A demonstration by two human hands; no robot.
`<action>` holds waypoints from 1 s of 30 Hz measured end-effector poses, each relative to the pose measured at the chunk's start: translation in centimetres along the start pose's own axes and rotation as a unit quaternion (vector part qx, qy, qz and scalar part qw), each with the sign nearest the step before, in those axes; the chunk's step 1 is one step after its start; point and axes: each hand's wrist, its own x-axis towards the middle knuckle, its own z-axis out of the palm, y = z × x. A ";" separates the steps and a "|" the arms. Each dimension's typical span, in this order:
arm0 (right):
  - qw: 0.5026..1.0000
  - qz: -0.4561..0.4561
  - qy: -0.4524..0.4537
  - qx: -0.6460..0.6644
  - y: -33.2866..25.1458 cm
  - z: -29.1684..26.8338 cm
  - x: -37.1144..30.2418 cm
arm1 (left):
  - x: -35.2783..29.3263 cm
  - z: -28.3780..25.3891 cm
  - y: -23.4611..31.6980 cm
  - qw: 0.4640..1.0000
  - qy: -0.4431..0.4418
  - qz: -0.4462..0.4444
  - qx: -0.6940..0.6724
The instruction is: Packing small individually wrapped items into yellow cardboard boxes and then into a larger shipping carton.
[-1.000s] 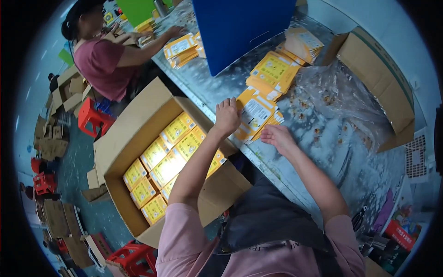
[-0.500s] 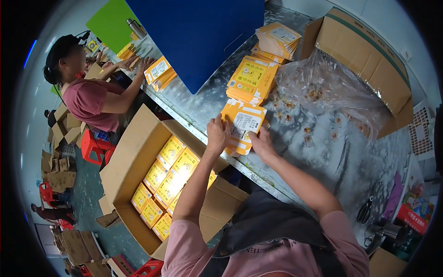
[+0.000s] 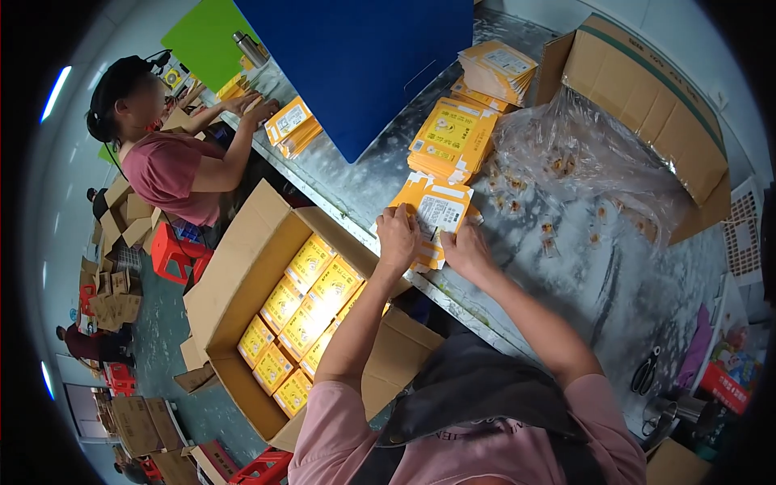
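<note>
Both my hands are at a flat orange-and-white folding carton (image 3: 440,212) on the table, its printed white panel facing up. My left hand (image 3: 398,236) grips its left side, fingers bent over the edge. On the right side, my right hand (image 3: 467,249) pinches the near corner between thumb and fingers. Other orange card shows beneath it, but I cannot tell whether it is separate. Just beyond lies a stack of flat yellow-and-orange cartons (image 3: 454,137). Farther back is another pile of flattened cartons (image 3: 499,69), fanned slightly at its edge.
An open cardboard box (image 3: 242,311) of filled yellow boxes stands left of my arms. Small clear packets (image 3: 550,240) spill from a plastic-lined carton (image 3: 647,105) on the right. A blue divider panel (image 3: 356,65) separates me from a co-worker (image 3: 174,166). Scissors (image 3: 645,372) lie at right.
The whole view has shifted slightly, with the scene sliding right. Both hands stay at the carton, and the left fingers curl more over its edge. The co-worker's hands have moved a little.
</note>
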 end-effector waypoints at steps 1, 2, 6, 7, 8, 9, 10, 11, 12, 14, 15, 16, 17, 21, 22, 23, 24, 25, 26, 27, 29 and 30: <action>1.000 -0.001 0.000 0.001 -0.2 -0.2 0.0 | 0.0 -0.2 0.0 1.000 -0.019 -0.001 0.006; 1.000 0.001 -0.008 -0.030 -0.5 -0.6 -0.1 | 0.0 -0.3 0.3 0.999 -0.040 -0.002 0.011; 0.991 0.012 -0.058 -0.119 -1.9 -2.1 -0.6 | -0.6 -0.6 1.0 1.000 -0.027 -0.010 0.000; 0.991 0.012 -0.059 -0.118 -2.3 -2.1 -0.7 | -0.7 -0.5 0.9 1.000 -0.022 -0.001 0.011; 0.991 0.001 -0.033 -0.129 -2.9 -2.0 -1.1 | -0.8 -0.3 0.7 1.000 -0.016 0.008 0.023; 0.990 -0.011 -0.008 -0.139 -3.2 -1.9 -1.3 | -0.9 -0.2 0.3 1.000 -0.016 0.007 0.024; 0.990 -0.013 -0.009 -0.138 -2.7 -1.2 -0.9 | -0.9 -0.3 -0.2 1.000 0.010 0.005 0.006; 0.999 -0.016 0.029 -0.010 -1.3 -0.2 0.0 | -0.7 -0.3 0.0 0.999 0.033 0.010 -0.015; 0.990 -0.021 0.066 0.119 -0.2 0.7 0.7 | -0.3 -0.6 0.2 0.999 0.032 0.015 -0.016; 0.970 -0.026 0.085 0.227 0.6 1.8 1.4 | 0.4 -1.6 0.7 0.997 0.009 -0.063 -0.053; 0.938 -0.034 0.098 0.330 0.5 1.8 1.5 | 0.7 -2.3 0.7 0.997 0.010 -0.059 -0.052; 0.942 -0.067 0.087 0.318 0.8 1.7 0.9 | 1.0 -3.0 0.9 0.992 -0.020 -0.102 -0.068; 0.942 -0.068 0.084 0.319 -0.7 0.6 -0.3 | 0.8 -3.9 1.1 0.984 -0.049 -0.150 -0.084; 0.950 -0.133 0.159 0.235 -1.9 -2.9 -4.4 | -2.7 -6.4 8.6 0.935 0.012 -0.147 -0.323; 0.957 -0.076 0.139 0.244 -1.7 -3.6 -5.5 | -3.7 -6.6 9.9 0.936 0.028 -0.137 -0.323; 0.960 -0.022 0.117 0.253 -1.4 -4.3 -6.5 | -4.5 -6.4 10.8 0.936 0.027 -0.134 -0.325; 0.936 -0.046 0.114 0.331 0.0 -4.1 -7.0 | -5.3 -6.0 11.8 0.947 0.030 -0.112 -0.301; 0.936 -0.045 0.117 0.329 0.8 -4.4 -7.7 | -6.0 -5.6 12.8 0.956 0.031 -0.089 -0.276; 0.940 -0.044 0.126 0.315 0.8 -5.2 -8.7 | -7.0 -5.5 13.7 0.948 -0.011 -0.117 -0.295; 0.943 -0.042 0.135 0.301 0.8 -6.0 -9.7 | -7.8 -4.4 14.0 0.952 -0.045 -0.100 -0.285; 0.928 -0.021 0.127 0.349 0.9 -7.1 -11.4 | -9.3 -3.2 16.3 0.969 -0.009 -0.041 -0.243; 0.918 -0.020 0.117 0.379 1.5 -7.8 -11.8 | -9.5 -2.1 15.6 0.954 -0.018 -0.084 -0.288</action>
